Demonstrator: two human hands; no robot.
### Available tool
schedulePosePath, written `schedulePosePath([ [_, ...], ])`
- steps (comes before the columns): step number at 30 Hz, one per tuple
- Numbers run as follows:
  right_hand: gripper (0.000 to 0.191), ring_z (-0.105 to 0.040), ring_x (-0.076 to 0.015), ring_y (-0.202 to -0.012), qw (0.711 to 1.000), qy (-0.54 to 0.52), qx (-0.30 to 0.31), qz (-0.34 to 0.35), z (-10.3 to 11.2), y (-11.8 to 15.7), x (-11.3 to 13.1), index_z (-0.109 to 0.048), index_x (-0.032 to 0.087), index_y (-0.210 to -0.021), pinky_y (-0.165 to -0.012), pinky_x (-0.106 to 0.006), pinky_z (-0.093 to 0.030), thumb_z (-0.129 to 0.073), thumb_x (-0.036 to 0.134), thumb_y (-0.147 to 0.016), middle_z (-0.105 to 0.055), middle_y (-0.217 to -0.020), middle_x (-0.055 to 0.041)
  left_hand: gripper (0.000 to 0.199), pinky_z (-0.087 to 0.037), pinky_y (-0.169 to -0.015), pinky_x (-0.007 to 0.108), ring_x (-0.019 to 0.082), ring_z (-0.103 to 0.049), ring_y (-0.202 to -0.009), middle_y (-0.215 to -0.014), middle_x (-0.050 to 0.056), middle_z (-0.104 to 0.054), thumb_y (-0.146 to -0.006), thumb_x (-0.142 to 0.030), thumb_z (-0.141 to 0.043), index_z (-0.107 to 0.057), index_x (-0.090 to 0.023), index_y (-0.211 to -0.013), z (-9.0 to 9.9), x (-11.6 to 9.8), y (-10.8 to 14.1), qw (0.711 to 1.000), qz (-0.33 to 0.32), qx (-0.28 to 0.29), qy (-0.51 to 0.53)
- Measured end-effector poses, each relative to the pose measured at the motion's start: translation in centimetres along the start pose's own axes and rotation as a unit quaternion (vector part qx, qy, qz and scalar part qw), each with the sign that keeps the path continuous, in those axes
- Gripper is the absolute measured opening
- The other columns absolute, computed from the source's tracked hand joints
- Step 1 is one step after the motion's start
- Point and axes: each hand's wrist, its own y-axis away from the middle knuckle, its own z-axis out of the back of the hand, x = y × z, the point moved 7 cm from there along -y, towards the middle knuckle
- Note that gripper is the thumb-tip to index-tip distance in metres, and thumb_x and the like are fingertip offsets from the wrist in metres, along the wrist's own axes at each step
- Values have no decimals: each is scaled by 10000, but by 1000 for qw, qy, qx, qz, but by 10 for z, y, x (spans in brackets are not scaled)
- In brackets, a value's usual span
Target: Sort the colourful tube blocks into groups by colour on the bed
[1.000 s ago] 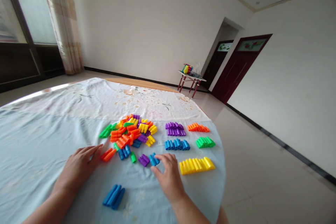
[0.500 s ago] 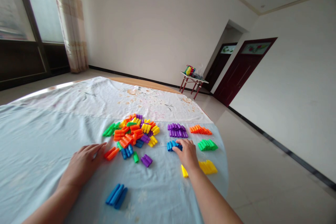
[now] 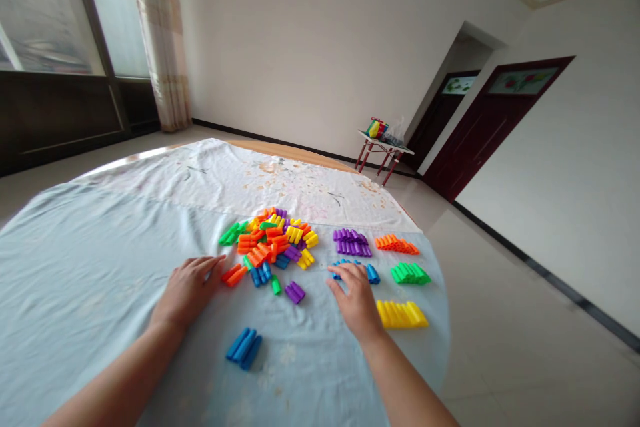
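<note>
My left hand lies on the cloth, fingers stretched out, its fingertips beside an orange plastic tube piece at the edge of a mixed heap. Over a row of blue tube pieces is my right hand, its thumb and fingers apart with nothing visible in them. It covers part of that row; whether it touches the pieces I cannot tell. Around it lie purple pieces, an orange row, a green row and a yellow row.
Nearer me, a few blue pieces lie together. A green piece and a purple piece sit in front of the heap. The round table has a pale blue and white cloth. A small side table stands beyond.
The view has turned a little, shifting everything rightward in the picture. My right hand has moved left along the blue row, uncovering its right end. My left hand still lies by the orange piece.
</note>
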Motion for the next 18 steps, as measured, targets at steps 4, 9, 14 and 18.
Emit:
schedulePosePath([
  [4, 251, -534, -188, -968, 989, -120, 81, 20, -34, 24, 52, -621, 257, -1078, -886, -355, -430, -575, 248, -831, -628, -993, -45, 463, -390, -934, 352, 232, -544, -1061, -1089, 56, -675, -842, -469, -318, -650, -234, -1062, 2, -2, 2, 1000, 4, -3, -5],
  [9, 484, -524, -215, -993, 974, -174, 146, -12, -73, 54, 88, -610, 281, -1117, -916, -365, -413, -745, 392, -666, -631, -1017, -30, 482, -383, -941, 347, 225, -540, -1063, -1095, 60, -671, -850, -475, -301, -643, -213, -1067, 0, -1, 1, 1000, -2, -1, -12],
  [14, 548, -517, -234, -998, 973, -158, 167, -9, -87, 61, 95, -580, 304, -1157, -906, -386, -410, -752, 406, -647, -622, -1030, -25, 487, -384, -936, 366, 235, -539, -1062, -1108, 78, -663, -854, -449, -291, -635, -190, -1082, -5, 4, -3, 1000, -8, 1, -20],
  [18, 495, -511, -220, -1002, 974, -145, 176, 2, -79, 59, 90, -567, 315, -1170, -911, -378, -408, -715, 307, -698, -617, -1035, -20, 480, -394, -926, 362, 235, -545, -1056, -1103, 72, -667, -848, -453, -297, -644, -201, -1064, -5, 6, -4, 1000, -7, -2, -24],
])
